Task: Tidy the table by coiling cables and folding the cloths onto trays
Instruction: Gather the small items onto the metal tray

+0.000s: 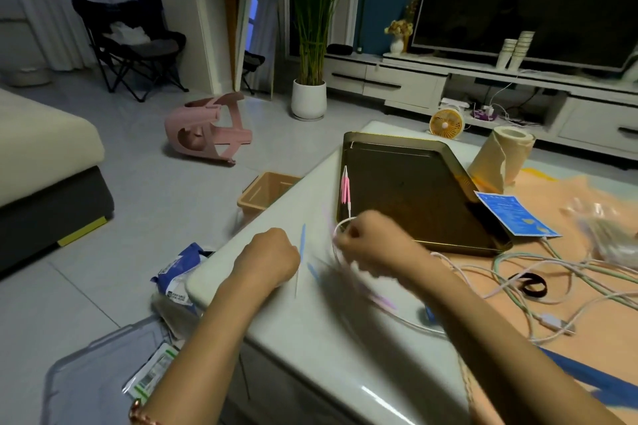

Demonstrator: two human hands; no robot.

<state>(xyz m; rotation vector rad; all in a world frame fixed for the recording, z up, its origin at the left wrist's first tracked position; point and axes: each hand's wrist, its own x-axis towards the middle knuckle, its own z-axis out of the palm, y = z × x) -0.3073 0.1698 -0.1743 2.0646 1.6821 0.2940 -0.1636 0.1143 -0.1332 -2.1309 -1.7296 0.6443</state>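
Observation:
A dark metal tray (pixel 417 183) lies on the white table (pixel 331 348), empty but for pink cable ties (pixel 345 188) at its left rim. My right hand (pixel 371 238) is closed on a thin white cable loop (pixel 340 228) just in front of the tray, blurred by motion. My left hand (pixel 267 257) is a fist beside a light blue tie (pixel 302 243); whether it grips it is unclear. A tangle of white and green cables (pixel 538 272) lies on the peach cloth (pixel 587 314) to the right.
A paper towel roll (pixel 502 155), a blue leaflet (pixel 516 214), a black strap loop (pixel 533 285) and a crinkled plastic bag (pixel 611 235) sit on the table's right part. A peach bin (pixel 266 195), wipes packets (pixel 179 269) and a clear lid (pixel 100 379) lie on the floor at left.

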